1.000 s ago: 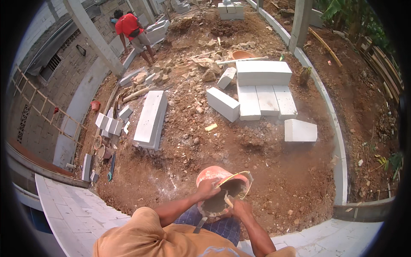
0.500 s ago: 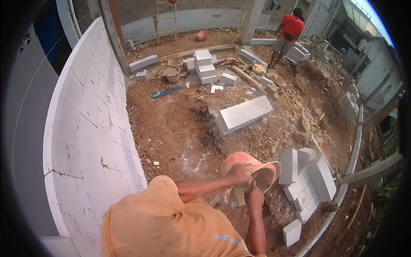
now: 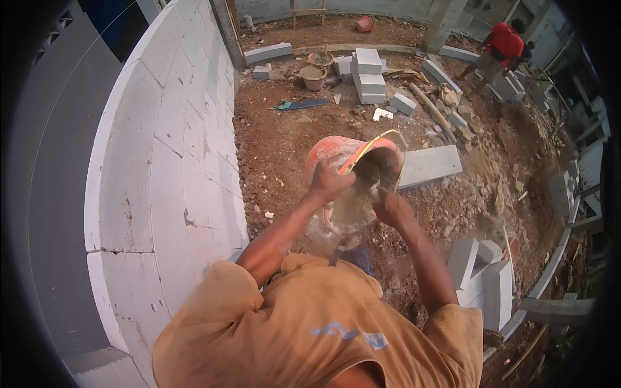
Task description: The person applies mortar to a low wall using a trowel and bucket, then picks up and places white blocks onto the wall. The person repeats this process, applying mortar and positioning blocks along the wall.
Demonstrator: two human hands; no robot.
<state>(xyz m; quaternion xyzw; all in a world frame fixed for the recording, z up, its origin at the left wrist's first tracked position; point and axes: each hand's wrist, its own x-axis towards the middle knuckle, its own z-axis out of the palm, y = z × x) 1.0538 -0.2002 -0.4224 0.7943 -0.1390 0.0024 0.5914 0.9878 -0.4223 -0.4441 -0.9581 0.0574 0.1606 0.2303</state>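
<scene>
An orange bucket (image 3: pixel 328 152) is tipped on its side in front of me, its mouth turned right and toward me. Grey mortar clings to its inside. My left hand (image 3: pixel 332 179) is closed around the near side of its rim. At the lower edge of the mouth, my right hand (image 3: pixel 392 208) is closed on something pale that I cannot make out. A thin wire handle with a yellow stretch arcs over the bucket's opening. Directly under the bucket lies wet grey mortar (image 3: pixel 352 216), apparently in another container whose edges are mostly hidden.
A white block wall (image 3: pixel 165 161) runs along my left. White blocks lie beyond the bucket (image 3: pixel 432 165), in a stack (image 3: pixel 369 81) and at right (image 3: pixel 497 291). Farther off are mortar buckets (image 3: pixel 314 77), a handsaw (image 3: pixel 303 104), a wooden pole (image 3: pixel 432 113) and a person in red (image 3: pixel 504 44).
The bucket has risen and swung away from me with both hands, showing more of its inside. My view has shifted too. The person in red now bends lower.
</scene>
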